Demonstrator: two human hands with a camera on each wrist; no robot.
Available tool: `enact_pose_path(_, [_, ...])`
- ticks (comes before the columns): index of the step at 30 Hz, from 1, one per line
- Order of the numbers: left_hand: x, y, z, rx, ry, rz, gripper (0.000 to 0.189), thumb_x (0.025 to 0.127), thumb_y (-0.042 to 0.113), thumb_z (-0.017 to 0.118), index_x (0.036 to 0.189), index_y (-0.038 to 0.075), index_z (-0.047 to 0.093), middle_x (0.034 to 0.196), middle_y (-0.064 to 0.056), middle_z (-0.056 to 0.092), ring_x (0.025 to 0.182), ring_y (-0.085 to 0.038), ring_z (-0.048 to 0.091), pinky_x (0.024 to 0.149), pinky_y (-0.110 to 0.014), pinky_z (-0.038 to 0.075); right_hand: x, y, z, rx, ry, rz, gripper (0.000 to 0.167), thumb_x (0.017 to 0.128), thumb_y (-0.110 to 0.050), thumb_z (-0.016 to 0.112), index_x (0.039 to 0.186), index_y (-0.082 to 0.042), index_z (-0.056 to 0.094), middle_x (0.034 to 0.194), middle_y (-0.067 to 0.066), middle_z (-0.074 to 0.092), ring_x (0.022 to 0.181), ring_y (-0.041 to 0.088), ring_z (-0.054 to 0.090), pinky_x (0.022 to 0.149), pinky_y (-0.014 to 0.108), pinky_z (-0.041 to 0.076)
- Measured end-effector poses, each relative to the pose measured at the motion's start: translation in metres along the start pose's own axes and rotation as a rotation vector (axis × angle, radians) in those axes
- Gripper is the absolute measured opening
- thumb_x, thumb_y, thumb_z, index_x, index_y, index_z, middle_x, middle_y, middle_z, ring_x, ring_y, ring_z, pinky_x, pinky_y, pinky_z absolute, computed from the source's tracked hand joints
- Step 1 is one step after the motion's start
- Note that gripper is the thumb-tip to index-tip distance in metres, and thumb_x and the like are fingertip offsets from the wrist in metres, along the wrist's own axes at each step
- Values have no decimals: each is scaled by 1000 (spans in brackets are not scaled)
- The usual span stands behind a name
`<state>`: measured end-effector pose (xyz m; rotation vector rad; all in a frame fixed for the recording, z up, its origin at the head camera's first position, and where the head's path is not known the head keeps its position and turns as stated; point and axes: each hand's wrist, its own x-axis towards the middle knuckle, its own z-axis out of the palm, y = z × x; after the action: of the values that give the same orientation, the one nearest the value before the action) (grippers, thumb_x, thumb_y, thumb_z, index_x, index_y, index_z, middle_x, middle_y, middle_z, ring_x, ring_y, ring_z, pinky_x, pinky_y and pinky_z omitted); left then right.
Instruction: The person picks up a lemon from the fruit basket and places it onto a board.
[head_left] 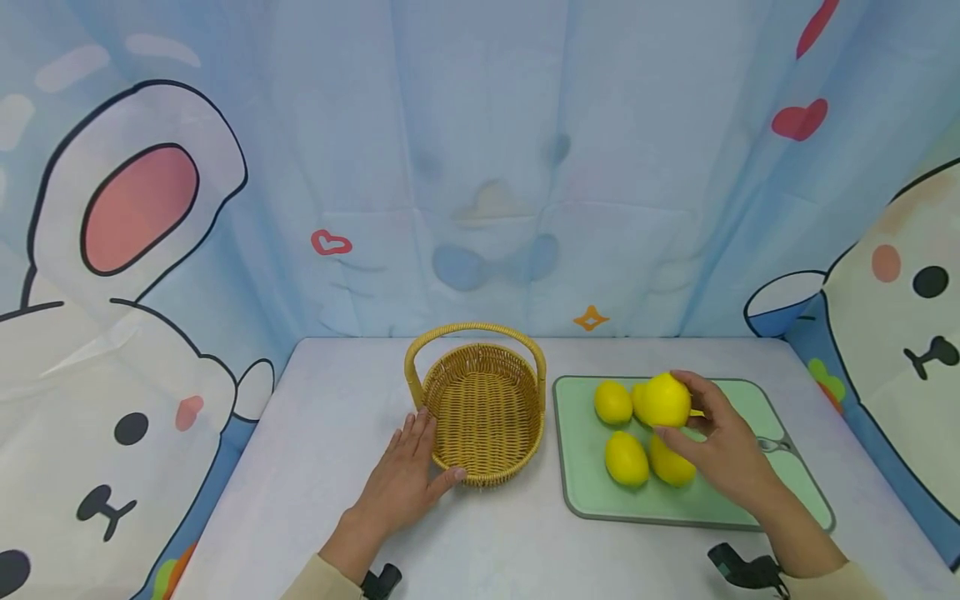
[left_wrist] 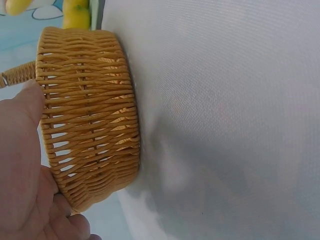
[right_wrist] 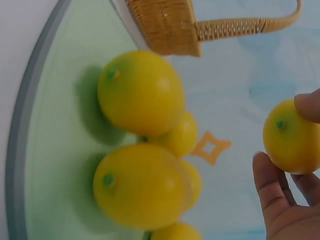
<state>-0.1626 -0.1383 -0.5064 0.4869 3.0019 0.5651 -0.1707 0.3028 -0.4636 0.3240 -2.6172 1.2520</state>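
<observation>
A round woven basket (head_left: 480, 417) with a tall arched handle stands upright on the table. Against its left side and near rim lies my left hand (head_left: 405, 471), the fingers straight and the thumb spread along the front. The left wrist view shows the thumb at the rim of the basket (left_wrist: 90, 120). My right hand (head_left: 723, 442) pinches a yellow lemon (head_left: 667, 401) between thumb and fingers, raised over a green cutting board (head_left: 585, 493). Several more lemons lie on the board, among them one lemon (head_left: 627, 459) at the near left and another lemon (head_left: 612, 402) behind it.
A white cloth covers the table (head_left: 495, 542). Behind it hangs a light blue curtain (head_left: 487, 167) with cartoon animals and hearts. The board, with its grey rim and a cutout handle (head_left: 772, 445) on the right, lies to the right of the basket.
</observation>
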Motion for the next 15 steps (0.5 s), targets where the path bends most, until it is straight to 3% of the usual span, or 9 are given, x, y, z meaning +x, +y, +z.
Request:
enact_pose_path(9, [0,0,1,9,-8,1,96,103,69,49,166,-1,26,176,-19,14,164,-38,13,132,-54,19,-12,37,-25,-11,-23,93,74,100,-17,76,162,-6,36,150,25,47,109,-16,44,84,-1,46])
enact_pose_path(15, [0,0,0,12,-12,3,98,103,71,46,166,-1,26,176,-20,14,164,-38,13,132,-54,19,-22,57,-31,17,-84,210,71,104,-24,72,161,-3,36,155,26,43,107,-20,44,80,5,51])
